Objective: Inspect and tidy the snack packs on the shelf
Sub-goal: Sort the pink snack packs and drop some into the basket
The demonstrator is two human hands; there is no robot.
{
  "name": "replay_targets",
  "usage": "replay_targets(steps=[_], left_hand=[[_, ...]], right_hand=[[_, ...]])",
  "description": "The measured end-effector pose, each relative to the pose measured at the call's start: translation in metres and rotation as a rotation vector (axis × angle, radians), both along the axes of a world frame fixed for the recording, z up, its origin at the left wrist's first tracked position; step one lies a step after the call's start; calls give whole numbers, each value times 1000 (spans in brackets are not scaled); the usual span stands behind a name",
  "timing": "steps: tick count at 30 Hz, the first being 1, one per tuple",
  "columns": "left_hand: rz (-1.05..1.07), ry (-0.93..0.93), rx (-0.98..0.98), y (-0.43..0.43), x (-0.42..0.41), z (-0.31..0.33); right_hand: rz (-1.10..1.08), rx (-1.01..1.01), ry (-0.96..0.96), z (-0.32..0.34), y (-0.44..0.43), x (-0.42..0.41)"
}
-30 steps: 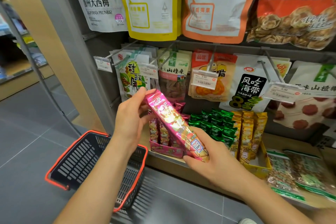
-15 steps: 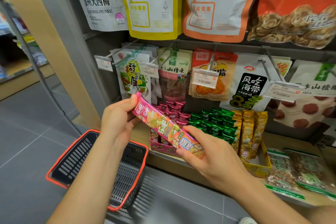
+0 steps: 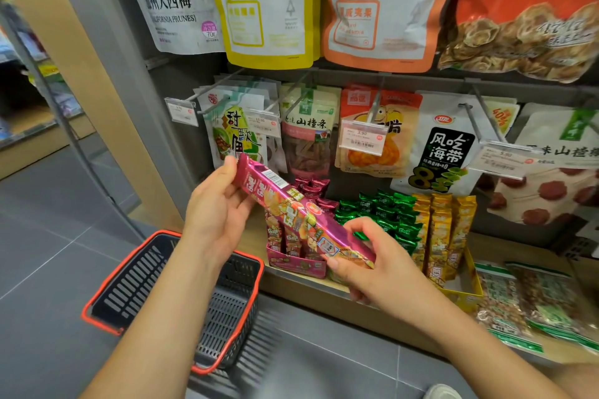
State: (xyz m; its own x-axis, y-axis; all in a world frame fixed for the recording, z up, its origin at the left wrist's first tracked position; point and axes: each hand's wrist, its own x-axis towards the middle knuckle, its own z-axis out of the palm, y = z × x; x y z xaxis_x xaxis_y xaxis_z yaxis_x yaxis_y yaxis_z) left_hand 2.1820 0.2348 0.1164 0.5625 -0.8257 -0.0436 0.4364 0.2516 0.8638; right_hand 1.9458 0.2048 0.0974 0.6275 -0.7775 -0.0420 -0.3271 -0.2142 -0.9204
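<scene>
**One pack in hand, the rest of the row not yet checked**

Low on my left the red-rimmed basket sits on the floor, and I cannot see any packs in it. My left hand holds the upper end of the pink snack pack, its thumb lying along the top edge and the other fingers hidden behind the wrapper. The pack slants down to the right in front of the shelf, lifted clear of it, with its printed face and barcode turned up toward me. So I judge the inspecting of this one is under way, not finished.

Just behind it the pink display box holds more of the same packs standing upright. My right hand pinches the lower end, thumb under the corner and fingers curled over the top.

Further right the green packs and yellow packs stand in fairly even rows, and they look untouched. What is left, as I read it: putting this pack back in its box, then going over the remaining rows.
</scene>
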Motion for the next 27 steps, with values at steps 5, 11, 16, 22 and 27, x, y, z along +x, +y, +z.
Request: replay_targets(steps=[5,11,16,22,27], left_hand=[[-173,-184,199,1,-7,-5],[-19,-113,184,-3,-10,-5],[4,24,87,-3,-19,-7],[-180,147,128,-3,-54,-17],[-435,42,185,2,-83,-29]], right_hand=[[-76,-238,-56,-5,1,-4],[-68,-121,-146,-4,0,-2],[-80,17,-187,-3,-4,1],[-147,-17,-193,-10,-2,2],[-141,-10,-182,-15,0,7]])
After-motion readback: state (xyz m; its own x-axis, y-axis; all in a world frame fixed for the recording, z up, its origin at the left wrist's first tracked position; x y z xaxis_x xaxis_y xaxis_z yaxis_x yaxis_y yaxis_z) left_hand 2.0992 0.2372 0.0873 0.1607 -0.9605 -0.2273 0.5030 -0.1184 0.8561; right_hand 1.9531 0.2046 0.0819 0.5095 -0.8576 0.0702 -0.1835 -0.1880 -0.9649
